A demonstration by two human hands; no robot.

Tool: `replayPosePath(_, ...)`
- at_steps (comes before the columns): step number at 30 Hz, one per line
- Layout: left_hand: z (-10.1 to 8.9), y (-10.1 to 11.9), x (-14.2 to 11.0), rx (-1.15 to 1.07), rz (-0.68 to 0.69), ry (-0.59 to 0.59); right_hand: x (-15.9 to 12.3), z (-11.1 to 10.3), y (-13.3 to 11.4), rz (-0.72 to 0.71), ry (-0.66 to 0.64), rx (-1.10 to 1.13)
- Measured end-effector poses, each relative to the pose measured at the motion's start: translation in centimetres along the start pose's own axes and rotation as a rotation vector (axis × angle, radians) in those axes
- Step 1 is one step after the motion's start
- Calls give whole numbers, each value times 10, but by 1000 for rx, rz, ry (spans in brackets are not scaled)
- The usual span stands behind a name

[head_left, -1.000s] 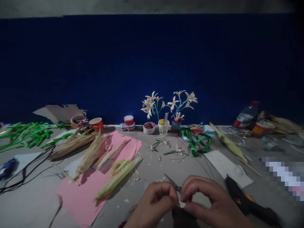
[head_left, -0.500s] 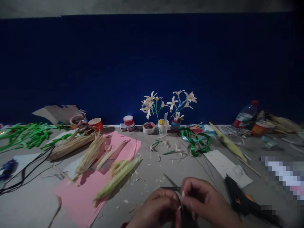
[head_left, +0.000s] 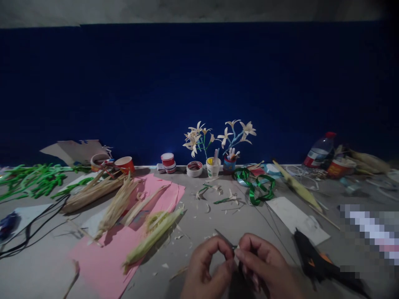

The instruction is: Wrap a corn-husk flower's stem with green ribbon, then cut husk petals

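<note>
My left hand (head_left: 209,265) and my right hand (head_left: 264,263) meet low in the middle, fingertips almost touching. Thumb and forefinger of the right hand pinch a small pale piece (head_left: 237,248), perhaps corn husk, of which only a tip shows. The left hand is curled with its fingers pressed together; what they hold is hidden. Just behind the fingertips lies a pair of scissors (head_left: 223,236), its handles covered by my hands. Beyond them, small husk flowers with green stems (head_left: 225,200) lie on the table.
A black glue gun (head_left: 314,257) lies at right, by a white card (head_left: 299,220). Corn husks (head_left: 152,241) rest on pink paper (head_left: 102,261) at left. Husk flowers (head_left: 195,139) stand in cups at the back, near green ribbon (head_left: 262,189). A bottle (head_left: 321,151) leans at back right.
My hands have risen slightly and the left fingers have arched up, now covering more of the scissors. Less of the pale piece shows at the right fingertips. The view has shifted slightly.
</note>
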State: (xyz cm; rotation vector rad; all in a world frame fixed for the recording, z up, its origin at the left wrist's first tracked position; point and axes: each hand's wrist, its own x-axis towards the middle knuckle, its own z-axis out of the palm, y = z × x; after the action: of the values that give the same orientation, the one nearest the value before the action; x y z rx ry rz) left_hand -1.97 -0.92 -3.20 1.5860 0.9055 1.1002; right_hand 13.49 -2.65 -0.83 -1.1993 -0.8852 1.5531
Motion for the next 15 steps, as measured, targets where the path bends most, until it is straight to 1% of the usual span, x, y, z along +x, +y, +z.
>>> replayPosePath(2, 2, -1, 0, -9, -9, 12, 0, 2, 2, -3, 6, 45)
replayPosePath(4, 4, -3, -1, -64, -11, 20, -1, 4, 4, -3, 17, 87)
replayPosePath(9, 6, -5, -2, -348, -60, -40, -1, 7, 3, 92, 12, 315)
replayPosePath(12, 1, -4, -4, -407, -30, -61, 1, 3, -6, 34, 45, 420)
replayPosePath(15, -5, -1, -5, -399, -59, -48, 0, 0, -13, -20, 99, 419)
